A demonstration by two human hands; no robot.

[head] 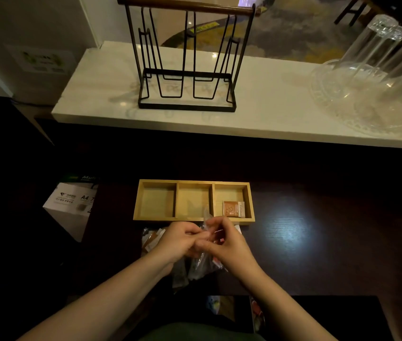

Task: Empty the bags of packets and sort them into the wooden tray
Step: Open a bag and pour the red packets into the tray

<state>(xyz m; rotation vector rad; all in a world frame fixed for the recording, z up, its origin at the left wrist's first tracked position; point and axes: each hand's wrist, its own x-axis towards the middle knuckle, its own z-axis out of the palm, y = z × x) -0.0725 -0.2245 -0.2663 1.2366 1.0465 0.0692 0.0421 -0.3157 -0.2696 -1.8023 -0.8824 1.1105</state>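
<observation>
A wooden tray (193, 219) with three compartments lies on the dark table in front of me. One brown packet (233, 209) rests in its right compartment; the left and middle compartments hold nothing. Just below the tray's near edge, my left hand (181, 239) and my right hand (224, 242) meet, both pinching a clear plastic bag (201, 263) that hangs beneath them with packets inside. A second clear bag with brownish packets (151, 238) lies on the table left of my left hand.
A black wire rack (186, 57) and upturned clear glasses on a glass dish (379, 77) stand on the white counter behind. A white A4 paper box (72, 205) sits to the left, below table level. More packets (256, 311) lie near my lap.
</observation>
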